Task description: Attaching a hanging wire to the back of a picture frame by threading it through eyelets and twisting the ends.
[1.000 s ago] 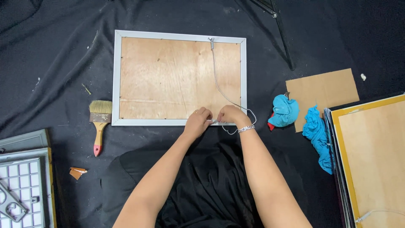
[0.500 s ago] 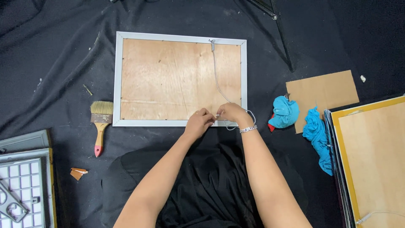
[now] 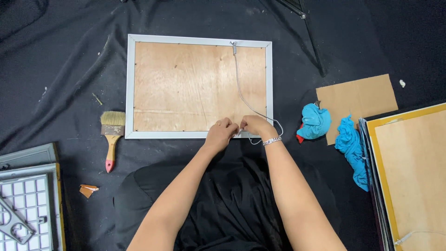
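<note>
Both bare forearms reached forward from the bottom of the view and converged. The left hand (image 3: 222, 132) lay knuckles up, its fingers curled and pinched together at the tips. The right hand (image 3: 254, 126) sat just beside it, fingers likewise bent inward, fingertips almost meeting the left's. The right wrist was slightly bent.

A silver-grey frame (image 3: 129, 88) edges a pale tan wooden backing board (image 3: 186, 86) on black cloth (image 3: 69, 60), beside a red-tipped brush (image 3: 111, 139), bright blue rags (image 3: 315, 122) and brown cardboard (image 3: 360, 97).
</note>
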